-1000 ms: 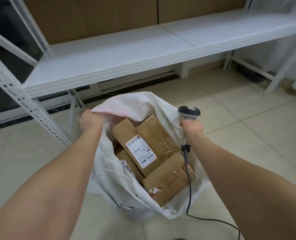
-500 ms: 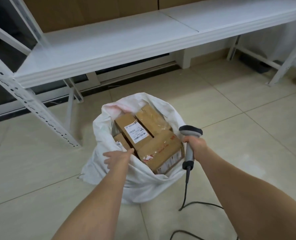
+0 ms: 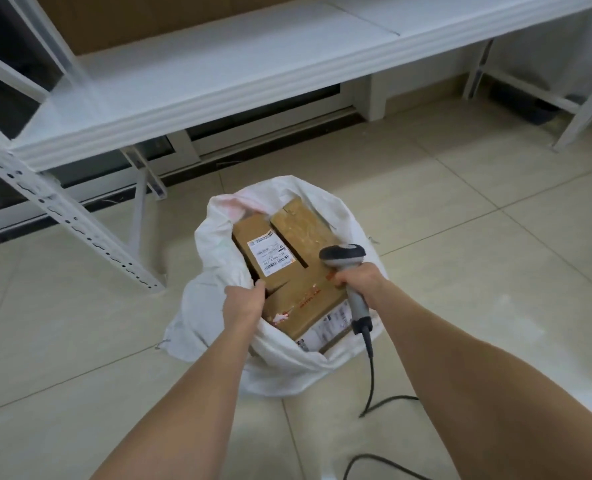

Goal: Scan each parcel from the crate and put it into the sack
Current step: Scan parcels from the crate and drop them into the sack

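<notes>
Parcels (image 3: 298, 230) of brown cardboard, at least 3 in view, lie packed in the white sack (image 3: 280, 368), which stands open on the tiled floor (image 3: 460, 237). One labelled parcel (image 3: 265, 252) faces up with its barcode showing. The near parcel (image 3: 308, 303) lies across the mouth, its label turned to the side. The left hand (image 3: 244, 303) has its fingers curled over the sack's near-left rim, just beside the near parcel's corner. The right hand (image 3: 360, 280) is wrapped round the handle of the scanner (image 3: 343, 258), whose head hangs over the load. The cable (image 3: 370, 368) runs down outside the sack to the floor. The crate is not in view.

The step looks like bedding the load down and holding the mouth open for more. To do it well, I would draw the rim up and outward so the cloth does not fold over the boxes. I would nudge the near parcel flat to leave room on top, and hold the scanner and cable clear of the mouth so nothing snags when another parcel goes in
</notes>
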Motion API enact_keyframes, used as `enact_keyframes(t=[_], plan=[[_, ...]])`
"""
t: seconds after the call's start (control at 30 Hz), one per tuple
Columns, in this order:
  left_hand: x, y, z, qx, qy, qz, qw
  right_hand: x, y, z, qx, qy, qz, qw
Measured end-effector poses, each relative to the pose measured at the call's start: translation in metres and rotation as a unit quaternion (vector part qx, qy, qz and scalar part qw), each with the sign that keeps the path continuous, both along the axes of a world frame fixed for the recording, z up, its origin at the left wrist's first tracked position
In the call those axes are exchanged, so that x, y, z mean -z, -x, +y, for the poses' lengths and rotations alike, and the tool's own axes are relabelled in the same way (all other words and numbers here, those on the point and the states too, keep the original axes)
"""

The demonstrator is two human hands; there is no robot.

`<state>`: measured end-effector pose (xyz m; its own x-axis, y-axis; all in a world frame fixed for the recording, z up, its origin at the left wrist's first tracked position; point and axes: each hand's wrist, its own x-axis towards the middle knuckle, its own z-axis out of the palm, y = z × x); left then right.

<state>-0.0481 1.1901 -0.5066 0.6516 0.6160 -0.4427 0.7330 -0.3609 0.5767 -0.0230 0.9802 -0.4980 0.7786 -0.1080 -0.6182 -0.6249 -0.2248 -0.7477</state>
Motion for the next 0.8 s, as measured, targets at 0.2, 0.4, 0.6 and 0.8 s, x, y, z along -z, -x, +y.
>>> enact_keyframes(t=[0.2,0.4,0.6,0.8], plan=[[-0.013,-0.007,0.02,0.062,-0.063,0.065,0.994,0.016,0.005,0.005,-0.027,0.154,-0.005,0.988],[0.002,-0.029,0.024,0.014,-0.114,0.049,0.992,0.026,-0.022,-0.018,0.077,0.096,0.001,0.992],[0.027,-0.025,0.032,0.047,-0.096,0.049,0.993,0.038,-0.01,-0.001,0.07,-0.068,0.046,0.994],[-0.003,-0.023,0.033,0.035,-0.055,0.008,0.998,0.022,-0.005,-0.001,0.102,-0.082,0.009,0.991]])
